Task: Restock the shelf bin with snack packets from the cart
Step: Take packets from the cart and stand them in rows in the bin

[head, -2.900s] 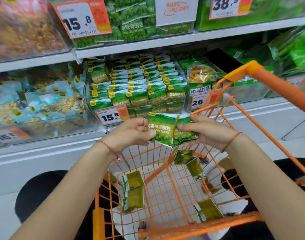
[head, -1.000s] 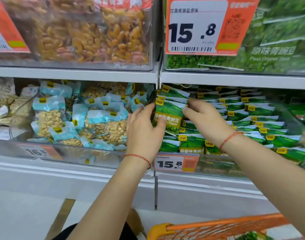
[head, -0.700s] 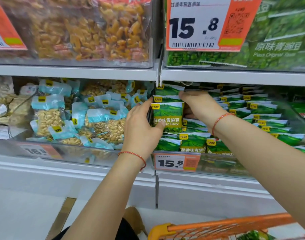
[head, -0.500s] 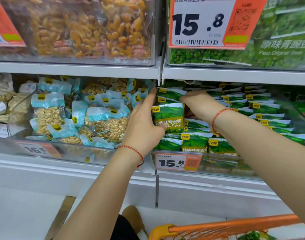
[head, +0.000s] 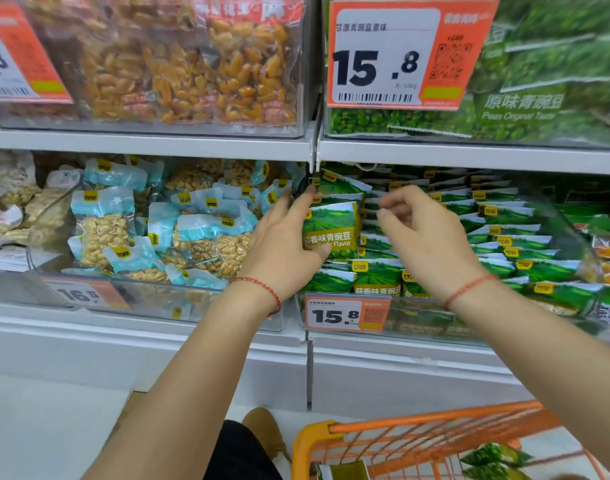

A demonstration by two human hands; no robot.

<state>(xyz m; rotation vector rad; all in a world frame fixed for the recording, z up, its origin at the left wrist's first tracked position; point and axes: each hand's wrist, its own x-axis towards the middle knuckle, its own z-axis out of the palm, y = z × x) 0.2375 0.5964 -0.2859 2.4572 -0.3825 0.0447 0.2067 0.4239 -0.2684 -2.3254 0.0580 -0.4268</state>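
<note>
While the left hand (head: 283,244) is holding one green pea packet (head: 331,230) upright at the left end of the shelf bin (head: 470,327) — thumb under it, fingers along its edge — the right hand (head: 421,237) is hanging just beside it, fingers loose, gripping nothing — more packets are lying in the orange cart (head: 418,441) below

Blue-topped peanut packets (head: 102,230) in the neighbouring clear bin, orange fried-snack bags (head: 192,64) above, large 15.8 price tag (head: 393,57), original-taste pea bags (head: 539,98) beside it
</note>
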